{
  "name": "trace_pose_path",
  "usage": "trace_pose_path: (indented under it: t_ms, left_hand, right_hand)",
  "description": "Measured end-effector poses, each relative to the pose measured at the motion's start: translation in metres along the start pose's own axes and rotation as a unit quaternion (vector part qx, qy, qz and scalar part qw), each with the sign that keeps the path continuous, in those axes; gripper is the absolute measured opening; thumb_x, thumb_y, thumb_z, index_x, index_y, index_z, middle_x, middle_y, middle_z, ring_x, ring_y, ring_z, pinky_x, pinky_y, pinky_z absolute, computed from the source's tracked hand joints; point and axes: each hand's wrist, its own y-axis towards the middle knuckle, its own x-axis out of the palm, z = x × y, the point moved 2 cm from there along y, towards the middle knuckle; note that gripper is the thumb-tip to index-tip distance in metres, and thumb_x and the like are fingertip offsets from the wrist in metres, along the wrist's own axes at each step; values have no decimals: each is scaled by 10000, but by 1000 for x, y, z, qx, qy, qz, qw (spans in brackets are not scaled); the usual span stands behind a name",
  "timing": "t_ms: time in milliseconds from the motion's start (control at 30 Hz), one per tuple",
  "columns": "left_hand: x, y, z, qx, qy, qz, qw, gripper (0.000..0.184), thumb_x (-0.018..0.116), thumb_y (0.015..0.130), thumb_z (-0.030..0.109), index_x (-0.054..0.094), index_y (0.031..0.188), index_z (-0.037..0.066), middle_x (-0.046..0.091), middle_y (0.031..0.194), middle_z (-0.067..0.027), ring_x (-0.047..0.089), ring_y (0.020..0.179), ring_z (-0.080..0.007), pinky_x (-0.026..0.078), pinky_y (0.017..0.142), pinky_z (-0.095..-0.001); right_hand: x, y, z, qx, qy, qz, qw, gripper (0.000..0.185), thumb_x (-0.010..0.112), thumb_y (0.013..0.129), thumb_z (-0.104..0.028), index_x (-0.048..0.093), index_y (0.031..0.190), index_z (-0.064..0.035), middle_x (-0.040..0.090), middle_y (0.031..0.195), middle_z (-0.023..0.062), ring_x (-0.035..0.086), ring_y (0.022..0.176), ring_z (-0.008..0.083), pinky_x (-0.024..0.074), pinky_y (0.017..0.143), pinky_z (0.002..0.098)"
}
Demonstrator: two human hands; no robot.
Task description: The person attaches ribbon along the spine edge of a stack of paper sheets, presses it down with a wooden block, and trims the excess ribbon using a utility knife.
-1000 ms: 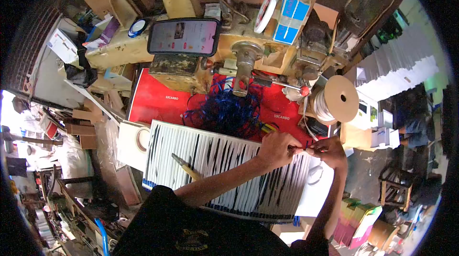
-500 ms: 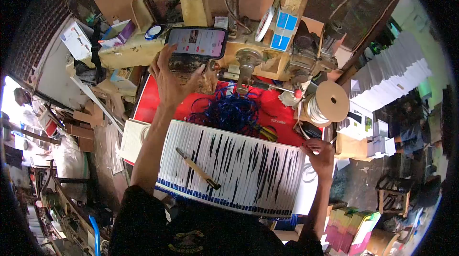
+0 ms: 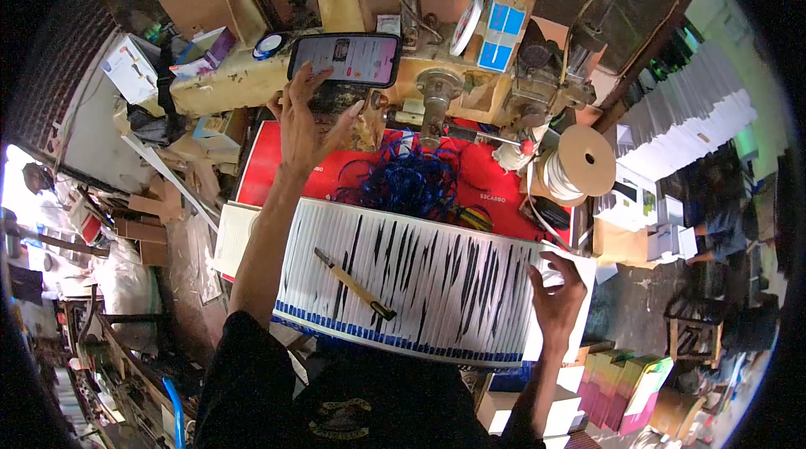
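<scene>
My left hand (image 3: 302, 126) is raised with its fingers apart. Its fingertips are at the screen of a smartphone (image 3: 374, 61), which rests sideways on the machine with a lit page showing. Before me lies a row of tightly packed white paper pieces (image 3: 290, 281) with dark gaps and blue ends along the near edge. On top of them rests a slim tool with a wooden handle (image 3: 357, 288) and a metal tip. At the row's right end hovers my right hand (image 3: 558, 298), thumb and fingers apart in a curve, holding nothing I can see.
A tangle of blue ribbon (image 3: 399, 185) lies on a red sheet (image 3: 336, 180) behind the row. The metal machine (image 3: 437, 96) stands at the back, with a cardboard spool (image 3: 583, 164) to its right. Stacked white paper (image 3: 688, 122) stands farther right.
My left fingers have shifted over the phone's screen. My right hand has come in from the row's right edge, and its fingers have spread. The view has tilted slightly.
</scene>
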Motion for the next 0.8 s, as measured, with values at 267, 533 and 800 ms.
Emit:
trace_pose_path:
  t_ms: [267,533,800]
  left_hand:
    - [-15,6,22,34,-124,89,988,827,918,811,372,520,1439,9,618,1381,-179,524,1340,-315,396,1148,-497]
    - [-28,-8,130,187,-348,-243,886,366,871,831,120,706,1139,10,764,1097,-148,716,995,-348,554,935,-438]
    - [131,-45,209,3,-475,-526,705,324,785,973,249,768,1149,-22,803,1011,-185,790,935,-239,614,840,-352]
  right_hand:
    - [96,-70,-109,-172,92,-244,950,302,780,958,-229,727,1227,-103,724,1208,137,682,1170,309,554,1040,450]
    - [173,-107,-168,-216,-107,-343,908,505,545,998,-140,543,1500,-82,655,1314,218,598,1283,385,493,1100,494]
    - [93,-165,-54,-197,143,-351,904,609,630,987,-82,446,1565,-16,602,1429,165,602,1208,325,518,1065,449]
